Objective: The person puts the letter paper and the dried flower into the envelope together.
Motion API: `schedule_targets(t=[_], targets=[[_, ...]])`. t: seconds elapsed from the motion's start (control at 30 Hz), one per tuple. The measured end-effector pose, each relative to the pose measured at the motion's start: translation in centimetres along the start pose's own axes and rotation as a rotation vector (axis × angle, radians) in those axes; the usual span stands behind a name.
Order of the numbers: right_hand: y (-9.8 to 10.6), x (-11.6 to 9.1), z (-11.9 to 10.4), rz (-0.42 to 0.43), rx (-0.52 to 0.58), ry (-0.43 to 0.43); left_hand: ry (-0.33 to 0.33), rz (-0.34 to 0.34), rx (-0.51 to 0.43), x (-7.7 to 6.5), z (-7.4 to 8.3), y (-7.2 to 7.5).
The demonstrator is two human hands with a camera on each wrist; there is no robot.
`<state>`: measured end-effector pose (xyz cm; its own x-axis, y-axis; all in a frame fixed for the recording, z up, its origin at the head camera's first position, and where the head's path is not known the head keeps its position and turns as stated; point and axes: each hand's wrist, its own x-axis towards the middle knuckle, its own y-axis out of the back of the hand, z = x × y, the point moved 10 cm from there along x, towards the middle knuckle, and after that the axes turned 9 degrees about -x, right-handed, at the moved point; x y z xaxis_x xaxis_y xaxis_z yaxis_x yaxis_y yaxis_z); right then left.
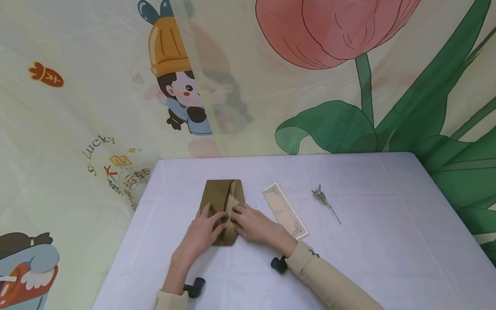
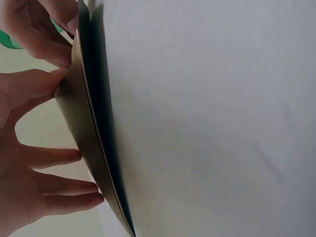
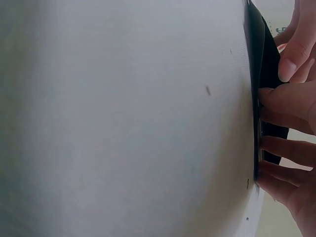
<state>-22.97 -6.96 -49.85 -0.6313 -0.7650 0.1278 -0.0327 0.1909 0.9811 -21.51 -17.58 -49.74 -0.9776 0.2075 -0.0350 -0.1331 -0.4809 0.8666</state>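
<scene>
A brown paper envelope lies on the white table with a long flap raised along its length. My left hand is over its left half; the thumb and forefinger pinch at the fold, while the other fingers spread over the paper. From the right, my right hand holds the flap's edge with bent fingers, its fingertips close to the left hand's. Edge-on in the left wrist view, the envelope bulges up under the fingers. The right wrist view shows its dark side beside the right fingers. The envelope's inside is hidden.
A pale card with corner ornaments lies right of the envelope, partly behind the right wrist. Farther right is a small dried flower sprig. Black wrist mounts show below both hands. A printed cloth hangs behind the table.
</scene>
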Motion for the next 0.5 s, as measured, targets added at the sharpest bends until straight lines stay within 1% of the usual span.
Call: schedule_targets(t=[0.2,0.33,0.43,0.5], targets=[[-0.3,0.0,0.1,-0.007,0.004,-0.007,-0.007,-0.084,-0.038,0.0,-0.7,-0.3],[-0.3,-0.1,0.1,-0.014,0.011,-0.009,-0.03,-0.141,-0.067,0.0,-1.0,-0.4],[-0.3,0.0,0.1,-0.017,0.013,-0.006,-0.046,-0.169,-0.09,0.0,-1.0,-0.3],[-0.3,0.1,0.1,-0.015,0.016,-0.003,-0.045,-0.183,-0.104,-0.1,-1.1,-0.3]])
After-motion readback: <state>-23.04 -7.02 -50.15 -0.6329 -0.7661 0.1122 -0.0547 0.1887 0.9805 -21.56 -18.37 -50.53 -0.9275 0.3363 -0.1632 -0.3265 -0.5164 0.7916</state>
